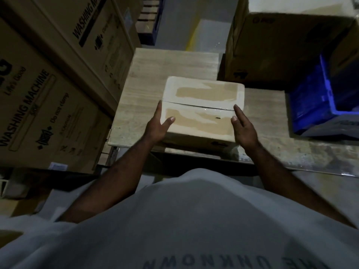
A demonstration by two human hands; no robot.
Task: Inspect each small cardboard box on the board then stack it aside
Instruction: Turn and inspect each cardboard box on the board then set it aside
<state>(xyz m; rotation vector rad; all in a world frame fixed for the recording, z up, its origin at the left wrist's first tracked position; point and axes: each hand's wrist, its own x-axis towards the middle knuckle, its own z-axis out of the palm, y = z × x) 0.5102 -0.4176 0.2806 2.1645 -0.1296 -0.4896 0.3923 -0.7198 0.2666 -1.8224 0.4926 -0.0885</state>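
One small cardboard box rests on the pale wooden board, near its front edge. Its top flaps are closed, with torn pale tape patches and a seam across the middle. My left hand presses against the box's left side, thumb lying on the top. My right hand is against the box's right side, thumb on the top edge. Both hands clasp the box between them. The box's underside and far face are hidden.
Large washing-machine cartons are stacked close on the left. A big brown carton stands at the back right, and a blue plastic crate sits on the right of the board. A grey floor strip shows behind.
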